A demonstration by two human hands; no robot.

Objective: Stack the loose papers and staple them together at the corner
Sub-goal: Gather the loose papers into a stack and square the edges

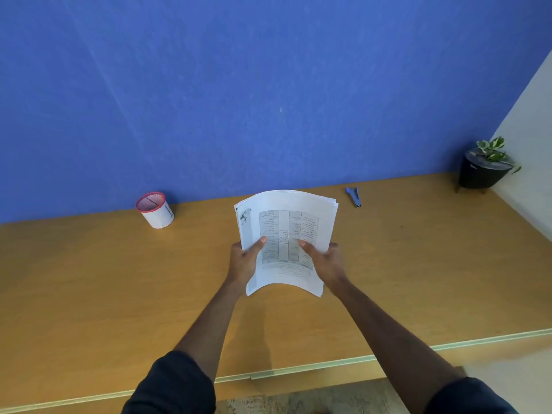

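Desk surface (89, 294) of orange-brown wood, seen from the head camera, backed by a blue wall (239, 85). Surrounding items: a white mesh pen cup (155, 210) with a red rim stands at the far left near the wall; its interior shows only mesh and a dark line, and whether it holds anything cannot be told. A blue stapler (354, 197) lies at the far edge of the desk, right of centre, apart from the papers and untouched by either hand. A dark pot (481, 174) on short legs stands in the far right corner and holds a small plant (491, 149) with green-and-white leaves. Nothing lies between the hands and the stapler.

Stack of papers (286, 231) is held above the middle of the desk, bowed upward along its length, its printed table upside down to the viewer. Sheet edges at the far end are slightly fanned, not flush. Left hand (243, 259) grips the left long edge, thumb pressed on the top sheet, fingers hidden beneath. Right hand (324, 261) grips the right long edge likewise, thumb on top, fingers under the stack. Both forearms extend from dark sleeves (173, 383) at the lower margin.
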